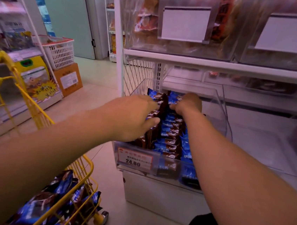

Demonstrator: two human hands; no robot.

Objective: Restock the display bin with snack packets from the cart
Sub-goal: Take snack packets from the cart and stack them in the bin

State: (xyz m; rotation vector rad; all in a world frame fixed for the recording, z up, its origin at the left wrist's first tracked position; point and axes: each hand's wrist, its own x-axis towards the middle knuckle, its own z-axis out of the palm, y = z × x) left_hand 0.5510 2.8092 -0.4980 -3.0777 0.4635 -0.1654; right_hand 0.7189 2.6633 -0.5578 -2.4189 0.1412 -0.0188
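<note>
Packets [169, 133] are packed upright in the bin [225, 109]; more lie in the cart [83, 162] beside it. Left hand [134, 118] pinches a row; right hand [189, 103] seemingly curled on another. Light, crinkly, slippery: best gripped across the sides.

The display bin [223, 109] at centre frame is open on top, and its clear side walls rise on the left and right. Rows of snack packets [171, 133] fill its left and middle part; a bare strip shows along its right wall. Just above the bin's far end a white shelf [222, 66] overhangs, narrowing the way in from above. The left hand [134, 118] and right hand [189, 103] both lie over the packets and take up the middle of the opening. At lower left the yellow cart [83, 169] stands just beside the bin's front corner, with bare floor [96, 81] between the racks at centre left.
</note>
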